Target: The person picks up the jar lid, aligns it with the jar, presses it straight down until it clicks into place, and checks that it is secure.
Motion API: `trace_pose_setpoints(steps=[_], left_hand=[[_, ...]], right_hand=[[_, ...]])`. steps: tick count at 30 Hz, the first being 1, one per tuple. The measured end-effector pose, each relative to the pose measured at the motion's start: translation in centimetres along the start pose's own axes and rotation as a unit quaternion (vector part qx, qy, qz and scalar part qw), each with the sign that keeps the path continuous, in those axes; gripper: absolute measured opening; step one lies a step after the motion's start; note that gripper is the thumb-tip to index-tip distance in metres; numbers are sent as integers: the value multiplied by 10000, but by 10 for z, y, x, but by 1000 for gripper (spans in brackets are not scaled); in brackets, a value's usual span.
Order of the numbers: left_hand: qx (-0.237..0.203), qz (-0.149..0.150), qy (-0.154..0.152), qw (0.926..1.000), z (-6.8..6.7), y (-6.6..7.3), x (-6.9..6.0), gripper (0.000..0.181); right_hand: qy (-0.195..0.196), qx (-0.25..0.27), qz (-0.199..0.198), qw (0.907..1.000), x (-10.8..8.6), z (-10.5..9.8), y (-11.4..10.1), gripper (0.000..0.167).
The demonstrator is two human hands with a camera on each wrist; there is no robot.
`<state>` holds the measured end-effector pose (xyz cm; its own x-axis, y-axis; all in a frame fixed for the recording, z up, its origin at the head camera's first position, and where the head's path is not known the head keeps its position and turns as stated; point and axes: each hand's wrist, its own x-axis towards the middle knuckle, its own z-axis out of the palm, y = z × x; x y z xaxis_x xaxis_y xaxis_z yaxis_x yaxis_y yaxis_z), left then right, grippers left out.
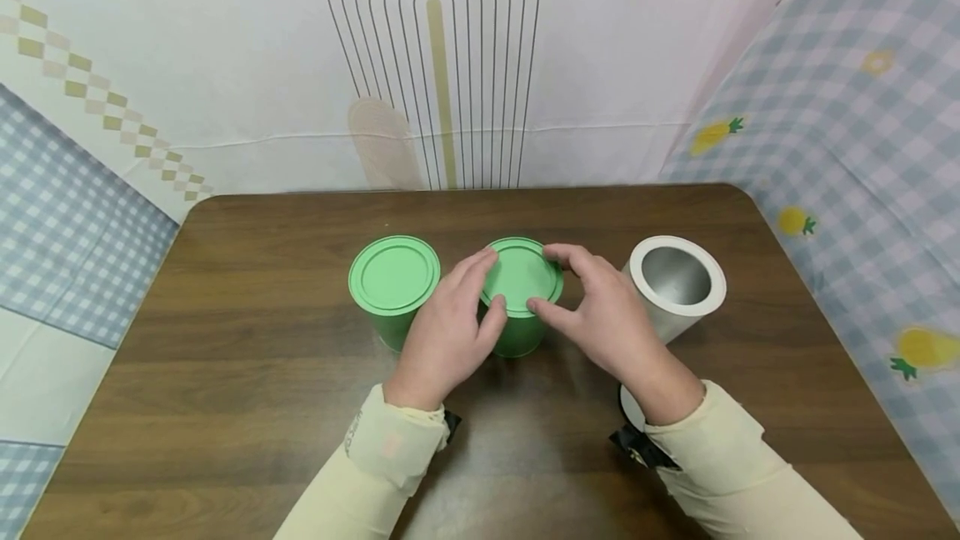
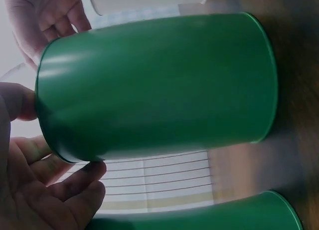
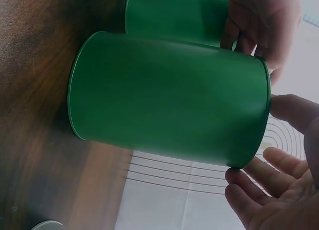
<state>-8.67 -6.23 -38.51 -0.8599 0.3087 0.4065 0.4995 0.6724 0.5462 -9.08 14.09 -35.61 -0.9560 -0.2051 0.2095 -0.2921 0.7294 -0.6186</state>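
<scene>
In the head view, a green canister (image 1: 517, 336) with a lighter green lid (image 1: 523, 277) stands upright on the table between both hands. My left hand (image 1: 448, 332) holds the left side of its top rim, thumb in front and fingers farther back. On the opposite side, my right hand (image 1: 611, 319) grips the rim in the same way. Both wrist views show the thumbs and fingertips around the canister's upper edge. A second lidded green canister (image 1: 393, 273) stands just left, partly behind the left hand.
Behind the right hand stands a white canister (image 1: 716, 286) with an open top and silvery inside. A pale round piece (image 1: 632, 408) with a dark edge lies partly hidden under the right wrist. The brown wooden table (image 1: 247, 373) meets a patterned cloth (image 1: 622, 65) at the back.
</scene>
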Motion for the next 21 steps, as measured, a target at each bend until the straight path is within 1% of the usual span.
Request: trace_pose_setpoints(steps=[7, 10, 14, 18, 21], left_hand=[[176, 174, 59, 9997, 1, 1, 0, 47], [158, 118, 58, 9998, 1, 3, 0, 47], [140, -7, -41, 9999, 1, 5, -2, 48], [156, 5, -70, 9999, 3, 5, -4, 48], [77, 5, -92, 9999, 4, 4, -5, 49]], right_hand=[[-46, -33, 35, 10000, -1, -1, 0, 59], [-70, -3, 33, 10000, -2, -1, 0, 58], [-84, 9, -48, 10000, -3, -1, 2, 58], [-54, 42, -169, 9998, -5, 0, 4, 60], [-26, 119, -235, 9996, -8, 1, 6, 60]])
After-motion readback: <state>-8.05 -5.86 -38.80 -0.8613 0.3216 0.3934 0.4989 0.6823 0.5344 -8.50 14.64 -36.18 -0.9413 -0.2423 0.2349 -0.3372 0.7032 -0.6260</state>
